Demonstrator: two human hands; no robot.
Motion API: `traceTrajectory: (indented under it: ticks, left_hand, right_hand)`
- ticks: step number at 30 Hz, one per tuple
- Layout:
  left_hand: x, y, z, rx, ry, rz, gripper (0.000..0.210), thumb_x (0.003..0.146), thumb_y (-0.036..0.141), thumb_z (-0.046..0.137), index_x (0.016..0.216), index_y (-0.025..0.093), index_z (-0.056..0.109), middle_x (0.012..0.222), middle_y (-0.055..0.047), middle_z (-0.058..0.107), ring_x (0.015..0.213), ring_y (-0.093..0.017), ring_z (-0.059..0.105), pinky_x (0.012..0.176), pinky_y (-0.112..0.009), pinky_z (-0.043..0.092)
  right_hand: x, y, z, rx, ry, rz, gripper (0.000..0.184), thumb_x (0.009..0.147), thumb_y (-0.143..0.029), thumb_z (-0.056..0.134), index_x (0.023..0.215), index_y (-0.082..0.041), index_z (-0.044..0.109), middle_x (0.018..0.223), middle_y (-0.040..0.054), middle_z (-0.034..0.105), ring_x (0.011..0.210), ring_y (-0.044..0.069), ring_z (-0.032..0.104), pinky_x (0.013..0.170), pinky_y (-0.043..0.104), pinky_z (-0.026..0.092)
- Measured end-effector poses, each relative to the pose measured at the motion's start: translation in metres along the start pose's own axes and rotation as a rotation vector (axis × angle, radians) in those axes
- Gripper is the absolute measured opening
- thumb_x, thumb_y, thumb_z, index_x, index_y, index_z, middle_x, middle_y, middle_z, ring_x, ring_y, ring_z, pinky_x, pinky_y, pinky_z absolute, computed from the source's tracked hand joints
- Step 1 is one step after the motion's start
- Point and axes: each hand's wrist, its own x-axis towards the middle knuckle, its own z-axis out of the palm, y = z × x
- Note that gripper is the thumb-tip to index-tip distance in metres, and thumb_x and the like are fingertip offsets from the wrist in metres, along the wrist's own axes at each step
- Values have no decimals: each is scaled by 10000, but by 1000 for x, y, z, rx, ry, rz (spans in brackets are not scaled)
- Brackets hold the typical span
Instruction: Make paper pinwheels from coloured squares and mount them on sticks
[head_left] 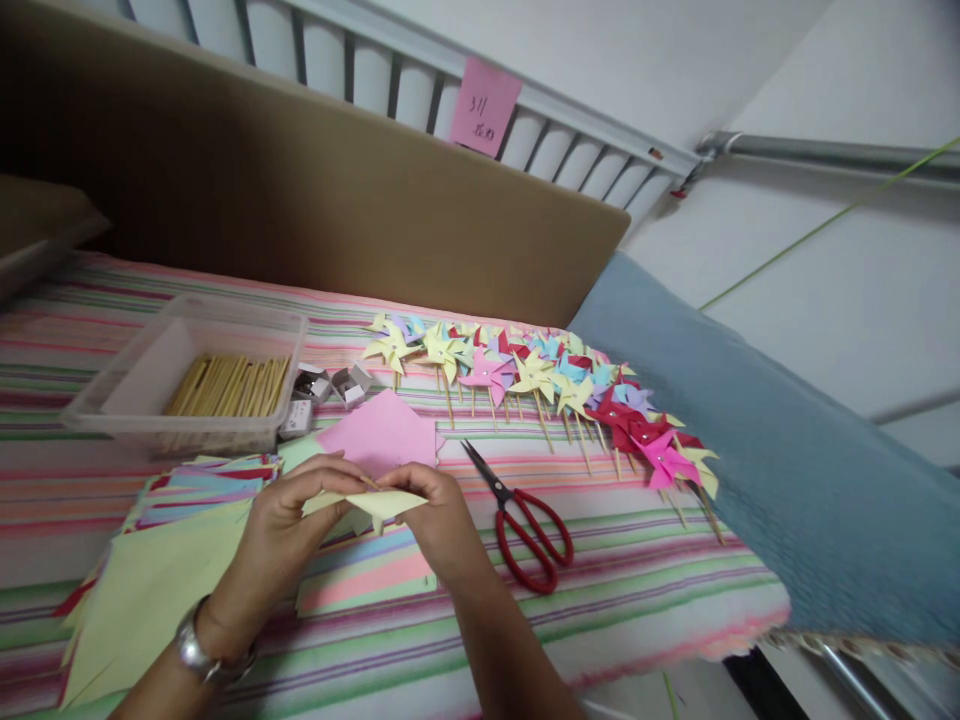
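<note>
Between my two hands is a pale yellow paper pinwheel [384, 502], partly folded and seen nearly edge-on. My left hand [296, 500] pinches its left side, thumb below and fingers above. On the right side my right hand [433, 515] grips the same paper, its fingertips close to the left ones at the centre. A small stick-like bit shows at the fingertips, too small to make out. Under and behind the hands lie a pink paper sheet [386, 430] and striped-looking stacked coloured sheets [375, 585]. Red-handled scissors [517, 510] rest with blades parted to the right of my right hand.
A clear plastic box [135, 415] holds many bamboo sticks [229, 388]. Small boxes [296, 418] stand beside it. Cut paper squares [161, 580] are stacked at left. Finished pinwheels [532, 375] lie in rows at the back right. A cardboard panel [337, 200] walls the far side.
</note>
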Motion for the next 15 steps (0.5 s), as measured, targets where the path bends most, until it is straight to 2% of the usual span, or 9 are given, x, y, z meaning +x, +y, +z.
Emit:
traceTrajectory:
  ticks: [8,15]
  left_hand:
    - [-1,0,0,12,14,-33,101,772,199,603,766,237,697,859,-18,702,878,-190,619,881,-332,421]
    - [-1,-3,-1,-7,-11,-71,82,784,230,609,758,233,687,845,-15,699,859,-185,623,876,-337,422]
  right_hand:
    - [-1,-4,1,-101,25,-74,187,588,-116,574,686,-203,707,673,-19,671,666,158,596,634,242,472]
    - [-2,-1,0,-130,16,-130,219,605,-107,533,703,-195,709,675,-9,645,656,149,578,615,234,458]
